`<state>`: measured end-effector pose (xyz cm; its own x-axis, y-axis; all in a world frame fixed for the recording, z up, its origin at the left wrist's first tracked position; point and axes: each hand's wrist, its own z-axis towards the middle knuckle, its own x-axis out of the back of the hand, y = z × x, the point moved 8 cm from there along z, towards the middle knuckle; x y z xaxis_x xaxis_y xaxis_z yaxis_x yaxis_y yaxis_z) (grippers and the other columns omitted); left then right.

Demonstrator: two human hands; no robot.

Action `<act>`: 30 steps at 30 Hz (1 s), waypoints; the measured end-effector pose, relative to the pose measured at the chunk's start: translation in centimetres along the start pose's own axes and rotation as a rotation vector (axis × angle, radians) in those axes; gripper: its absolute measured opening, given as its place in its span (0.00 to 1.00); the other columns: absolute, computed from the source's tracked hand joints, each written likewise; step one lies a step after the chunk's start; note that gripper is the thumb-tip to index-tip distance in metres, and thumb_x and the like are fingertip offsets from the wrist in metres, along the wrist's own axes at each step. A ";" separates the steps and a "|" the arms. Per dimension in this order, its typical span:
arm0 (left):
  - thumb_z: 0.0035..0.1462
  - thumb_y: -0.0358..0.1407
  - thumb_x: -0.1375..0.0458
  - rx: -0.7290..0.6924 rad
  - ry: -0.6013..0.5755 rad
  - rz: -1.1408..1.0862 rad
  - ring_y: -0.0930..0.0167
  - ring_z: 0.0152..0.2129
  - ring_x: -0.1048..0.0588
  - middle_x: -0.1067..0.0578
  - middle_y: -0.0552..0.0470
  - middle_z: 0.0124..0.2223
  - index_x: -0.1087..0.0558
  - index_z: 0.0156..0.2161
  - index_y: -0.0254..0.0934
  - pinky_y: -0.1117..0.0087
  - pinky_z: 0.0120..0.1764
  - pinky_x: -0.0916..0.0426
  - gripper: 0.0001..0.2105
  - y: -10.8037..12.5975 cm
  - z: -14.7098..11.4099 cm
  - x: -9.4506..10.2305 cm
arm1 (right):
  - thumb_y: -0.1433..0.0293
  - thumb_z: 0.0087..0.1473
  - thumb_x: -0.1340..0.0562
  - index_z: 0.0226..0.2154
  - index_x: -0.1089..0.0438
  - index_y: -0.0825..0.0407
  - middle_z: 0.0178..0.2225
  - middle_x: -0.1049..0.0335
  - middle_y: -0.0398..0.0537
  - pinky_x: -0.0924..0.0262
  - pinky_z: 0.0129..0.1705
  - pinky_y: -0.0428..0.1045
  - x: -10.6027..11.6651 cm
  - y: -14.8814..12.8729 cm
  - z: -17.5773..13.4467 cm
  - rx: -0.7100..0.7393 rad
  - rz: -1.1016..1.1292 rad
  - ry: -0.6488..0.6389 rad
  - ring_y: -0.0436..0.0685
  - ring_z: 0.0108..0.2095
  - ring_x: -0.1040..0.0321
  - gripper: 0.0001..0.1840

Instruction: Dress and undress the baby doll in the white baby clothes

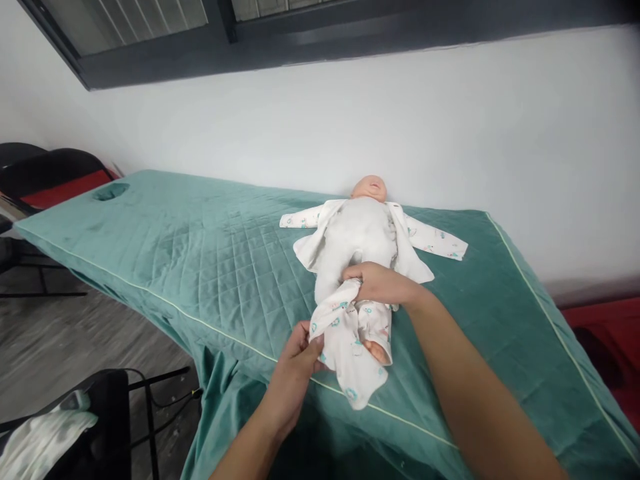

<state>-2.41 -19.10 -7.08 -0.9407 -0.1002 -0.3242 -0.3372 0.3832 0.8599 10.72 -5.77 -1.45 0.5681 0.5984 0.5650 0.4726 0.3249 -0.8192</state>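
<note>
A baby doll (357, 233) with a white cloth body lies on its back, head toward the wall. Its arms are in the sleeves of a white printed baby shirt (436, 241), which hangs open at the front. White printed baby pants (347, 360) are around the lower legs. One foot shows at a leg opening, while the other leg of the pants hangs limp past the feet. My left hand (297, 360) pinches the pants at their left side. My right hand (377, 283) is closed on the upper edge of the pants between the doll's legs; its fingertips are partly hidden.
The doll lies on a long table with a green quilted cover (210, 260) and a face hole (111, 192) at its far left. A white wall (320, 133) stands behind. Black chairs (65, 173) are at left; cloth (50, 437) lies on the nearest one (107, 413).
</note>
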 end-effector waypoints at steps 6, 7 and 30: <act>0.52 0.45 0.35 -0.256 0.105 0.153 0.72 0.30 0.30 0.26 0.54 0.34 0.29 0.40 0.38 0.71 0.37 0.34 0.16 2.3 3.4 2.7 | 0.59 0.42 0.31 0.26 0.34 0.52 0.28 0.34 0.39 0.48 0.30 0.45 0.3 0.3 -0.1 0.013 0.062 -0.028 0.51 0.30 0.38 0.16; 0.52 0.44 0.36 -0.298 0.129 0.200 0.71 0.30 0.30 0.27 0.53 0.34 0.29 0.40 0.38 0.71 0.37 0.35 0.15 2.9 4.1 3.0 | 0.59 0.43 0.31 0.27 0.33 0.52 0.28 0.34 0.40 0.48 0.30 0.45 0.3 0.2 -0.1 0.012 0.053 -0.033 0.52 0.30 0.38 0.16; 0.57 0.37 0.42 -0.693 0.059 0.775 0.66 0.40 0.30 0.26 0.49 0.40 0.26 0.39 0.39 0.65 0.47 0.37 0.07 9.7 12.0 0.7 | 0.60 0.50 0.34 0.39 0.31 0.52 0.38 0.31 0.44 0.42 0.39 0.48 3.3 0.6 -1.1 -0.012 0.415 0.234 0.54 0.39 0.35 0.16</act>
<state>-5.90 -4.44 -3.74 -0.9028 -0.1039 0.4174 0.4299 -0.2481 0.8681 13.61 -4.41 0.02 0.8464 0.4941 0.1987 0.1811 0.0838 -0.9799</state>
